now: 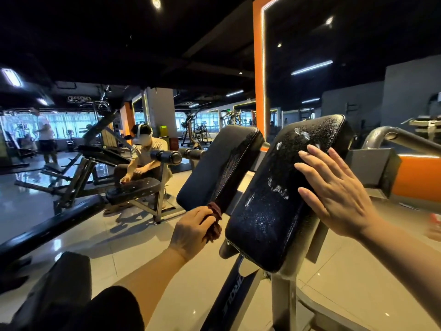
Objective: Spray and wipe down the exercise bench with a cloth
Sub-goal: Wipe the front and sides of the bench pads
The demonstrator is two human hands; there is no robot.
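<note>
Nearest the camera, a dark sleeve covers the person's left upper arm, low in the view. Just beyond it, the left hand grips a bunched dark red cloth, fingers curled round it, pressing the cloth against the lower inner edge of the left pad of the exercise bench. The right hand lies released, fingers straight and spread, flat against the right edge of the right pad. That pad is black, tilted, and speckled with fine droplets and white foamy patches across its face. Both pads stand side by side on a grey metal frame above a pale tiled floor.

Farther off to the left, another person wearing a headset crouches at a second black padded bench. Behind the pads rises an orange-framed mirror. At the far left, a third person stands near bright windows among gym machines.
</note>
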